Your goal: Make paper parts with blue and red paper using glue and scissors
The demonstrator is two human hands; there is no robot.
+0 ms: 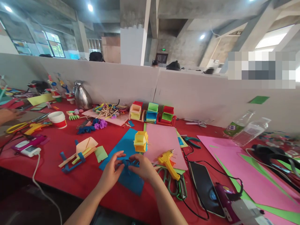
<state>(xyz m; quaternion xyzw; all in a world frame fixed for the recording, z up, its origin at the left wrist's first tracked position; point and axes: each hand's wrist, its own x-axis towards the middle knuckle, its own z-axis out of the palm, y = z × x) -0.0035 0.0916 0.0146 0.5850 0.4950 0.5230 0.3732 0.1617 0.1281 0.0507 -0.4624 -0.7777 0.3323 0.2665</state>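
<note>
Both hands meet over a blue foam sheet [131, 184] on the red table [70, 175]. My left hand [111, 172] and my right hand [142, 167] pinch a small blue cut-out piece [127, 163] between their fingertips. Just beyond the hands stands a small yellow foam box [141, 141] at the edge of a pink sheet [161, 140]. A yellow glue gun [168, 162] lies right of my right hand, with green-handled scissors [174, 184] beneath it.
A phone [206, 187] with a black cable lies at right, near large pink and green sheets [248, 175]. Coloured foam boxes [152, 113], craft sticks, a metal kettle [82, 95], a paper cup [57, 119] and plastic bottles [248, 129] stand along a white partition. Another person's hand [7, 115] shows at far left.
</note>
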